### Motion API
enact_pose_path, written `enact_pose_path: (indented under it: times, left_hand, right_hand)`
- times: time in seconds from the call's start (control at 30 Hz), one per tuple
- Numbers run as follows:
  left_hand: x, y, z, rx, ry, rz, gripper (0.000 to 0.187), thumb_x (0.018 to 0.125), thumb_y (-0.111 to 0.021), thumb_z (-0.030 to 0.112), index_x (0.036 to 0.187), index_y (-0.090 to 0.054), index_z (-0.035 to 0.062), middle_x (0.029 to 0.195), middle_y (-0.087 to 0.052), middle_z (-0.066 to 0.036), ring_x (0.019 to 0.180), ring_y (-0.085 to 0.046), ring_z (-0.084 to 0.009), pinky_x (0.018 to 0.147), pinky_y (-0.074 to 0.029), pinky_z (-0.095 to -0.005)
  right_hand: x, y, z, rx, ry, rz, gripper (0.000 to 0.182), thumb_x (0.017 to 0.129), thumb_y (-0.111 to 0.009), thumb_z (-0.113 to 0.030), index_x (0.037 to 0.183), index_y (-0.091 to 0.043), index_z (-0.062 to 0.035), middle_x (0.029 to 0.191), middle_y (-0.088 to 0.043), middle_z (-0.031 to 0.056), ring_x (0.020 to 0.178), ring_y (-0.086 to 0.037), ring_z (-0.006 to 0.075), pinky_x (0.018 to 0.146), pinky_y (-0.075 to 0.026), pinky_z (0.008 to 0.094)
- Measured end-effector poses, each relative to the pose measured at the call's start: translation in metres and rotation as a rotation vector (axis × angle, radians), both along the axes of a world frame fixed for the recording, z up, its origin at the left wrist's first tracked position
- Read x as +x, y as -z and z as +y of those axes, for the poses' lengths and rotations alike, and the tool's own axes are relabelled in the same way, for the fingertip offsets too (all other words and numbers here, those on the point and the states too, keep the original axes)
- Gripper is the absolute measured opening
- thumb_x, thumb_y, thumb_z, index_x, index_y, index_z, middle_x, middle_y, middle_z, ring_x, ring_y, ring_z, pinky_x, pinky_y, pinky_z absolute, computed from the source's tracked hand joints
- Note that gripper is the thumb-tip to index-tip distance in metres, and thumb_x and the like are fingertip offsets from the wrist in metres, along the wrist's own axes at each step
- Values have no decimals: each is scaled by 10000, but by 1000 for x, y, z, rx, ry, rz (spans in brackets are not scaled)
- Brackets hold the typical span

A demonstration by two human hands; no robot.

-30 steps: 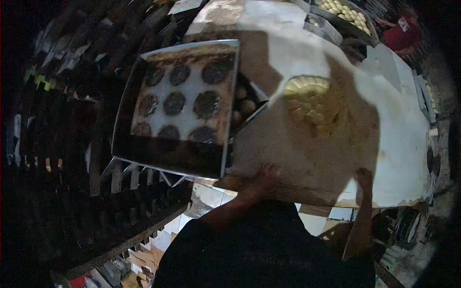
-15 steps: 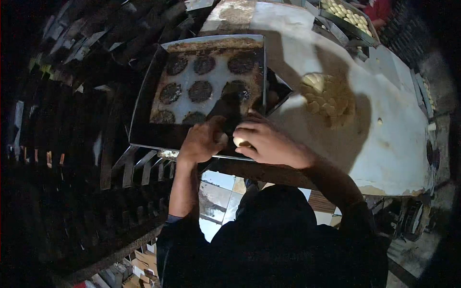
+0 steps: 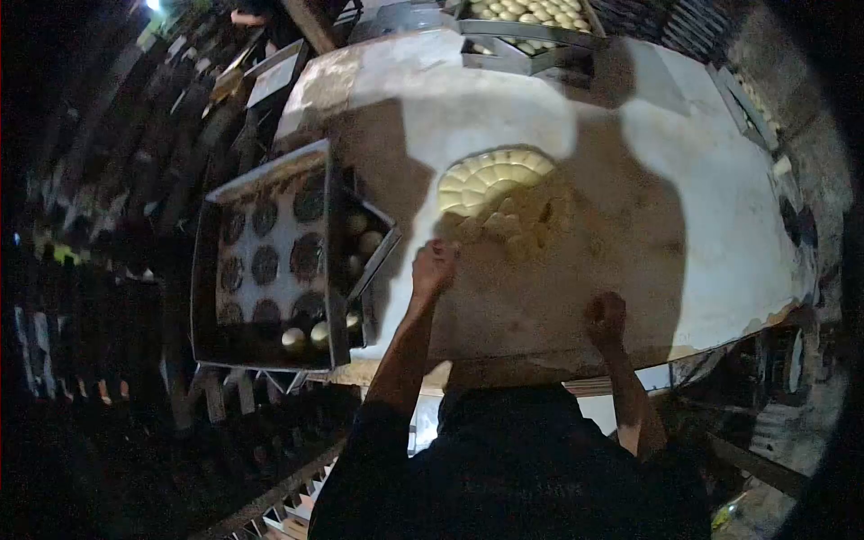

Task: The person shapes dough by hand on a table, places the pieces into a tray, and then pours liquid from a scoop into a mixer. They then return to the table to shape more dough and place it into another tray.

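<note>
A round slab of dough point(image 3: 490, 180), cut into many small pieces, lies on the floured table, its nearer part in shadow. My left hand point(image 3: 436, 267) is just off the slab's left edge with its fingers bent together. Whatever they may hold is hidden. Farther right, my right hand point(image 3: 606, 319) is low over the table near its front edge, in deep shadow. Its fingers are curled in, and I cannot see what is under them. Two dough balls point(image 3: 294, 339) sit in the near right corner of the dark baking tray point(image 3: 261, 367) at left.
More dough balls point(image 3: 370, 242) show in a second tray point(image 3: 382, 256) under the baking tray's right side. A tray full of dough balls point(image 3: 531, 13) stands at the table's back, another point(image 3: 754, 103) at the right edge. A person's hand point(image 3: 249, 18) appears at top left.
Both hands have left the baking tray and moved right over the table, now apart from each other. Two dough balls now show in the tray. The view has turned right.
</note>
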State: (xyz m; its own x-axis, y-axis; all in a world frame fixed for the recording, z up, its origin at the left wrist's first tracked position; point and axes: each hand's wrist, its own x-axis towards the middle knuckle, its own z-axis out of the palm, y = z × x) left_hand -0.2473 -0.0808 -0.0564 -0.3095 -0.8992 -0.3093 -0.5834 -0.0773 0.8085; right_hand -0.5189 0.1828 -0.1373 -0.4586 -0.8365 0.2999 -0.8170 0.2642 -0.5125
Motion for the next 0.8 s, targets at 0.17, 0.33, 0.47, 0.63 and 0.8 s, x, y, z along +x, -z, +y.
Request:
enact_pose_path:
  times: [0.17, 0.33, 0.47, 0.63, 0.8]
  left_hand:
    - [-63, 108, -80, -396, -36, -530, 628, 835, -607, 497, 1093, -534, -71, 982, -624, -250, 938, -618, -379, 788, -498, -467]
    - [-104, 95, -75, -114, -547, -216, 555, 813, -667, 450, 1020, -504, -38, 1018, -604, -240, 873, -626, -369, 745, -513, -455]
    - [-58, 130, -82, -264, -129, -51, 451, 846, -606, 456, 959, -598, 19, 939, -656, -165, 863, -647, -345, 728, -525, -434]
    - [-1, 81, -8, -296, -61, -396, 568, 803, -593, 535, 1011, -658, 11, 986, -653, -237, 925, -634, -402, 808, -507, -458]
    - [81, 127, 44, -555, -185, -306, 583, 789, -635, 525, 1041, -587, 1, 892, -649, -213, 864, -634, -400, 760, -509, -451]
  right_hand:
    - [-19, 7, 2, -24, 64, -76, 164, 781, -616, -178, 841, -554, -37, 889, -563, 147, 850, -541, 317, 827, -391, 459]
    - [-23, 4, 2, -137, 66, -50, 162, 798, -580, -217, 812, -571, -56, 747, -575, 109, 723, -542, 316, 717, -393, 450]
    - [-17, 20, 3, -167, 177, -411, 156, 791, -612, -194, 777, -544, -55, 724, -559, 109, 687, -551, 288, 682, -414, 433]
    - [-12, 4, -1, -225, 159, 92, 183, 825, -617, -170, 740, -518, -43, 699, -543, 115, 636, -547, 268, 604, -444, 374]
    - [28, 23, 6, -184, 152, -186, 164, 865, -587, -164, 794, -565, -18, 773, -602, 118, 671, -569, 239, 663, -475, 379]
